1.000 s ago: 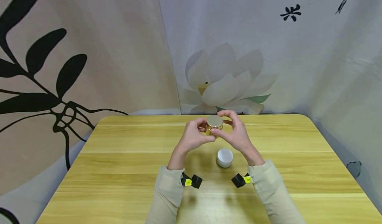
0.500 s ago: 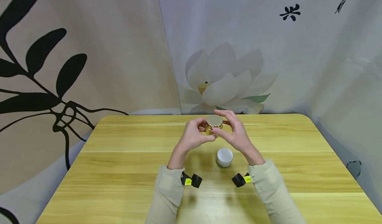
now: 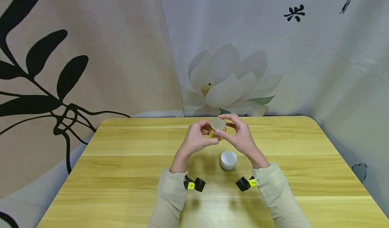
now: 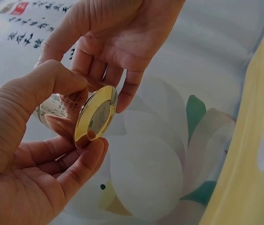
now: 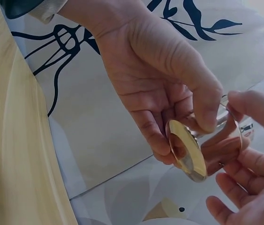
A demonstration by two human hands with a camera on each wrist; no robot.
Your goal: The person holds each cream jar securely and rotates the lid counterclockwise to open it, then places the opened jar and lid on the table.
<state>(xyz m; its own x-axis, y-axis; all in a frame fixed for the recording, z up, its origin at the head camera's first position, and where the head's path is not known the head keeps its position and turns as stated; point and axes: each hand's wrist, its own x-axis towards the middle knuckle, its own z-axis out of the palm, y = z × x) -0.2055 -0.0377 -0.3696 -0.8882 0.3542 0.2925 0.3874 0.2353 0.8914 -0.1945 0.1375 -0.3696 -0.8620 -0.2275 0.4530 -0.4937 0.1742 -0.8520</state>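
Both hands hold a small shiny gold jar [image 3: 217, 124] above the far part of the table. In the head view its flat round top faces up. My left hand [image 3: 196, 138] grips the jar from the left, thumb in front and fingers behind. From the right, my right hand [image 3: 241, 138] pinches its upper rim between thumb and fingers. The left wrist view shows the gold jar's round base [image 4: 95, 117] with small print; fingers cover part of the side. Below the hands, a white round jar-like container [image 3: 228, 160] stands upright on the table.
The wooden table [image 3: 121, 187] ends at a far edge just behind the hands. A printed cloth backdrop [image 3: 121, 52] with leaves, a lotus and characters hangs behind it. A black wrist camera [image 3: 199, 184] sits on each cuff.
My right index finger has shifted slightly to the left over the gold jar's rim. My left hand and the white container stay in place.
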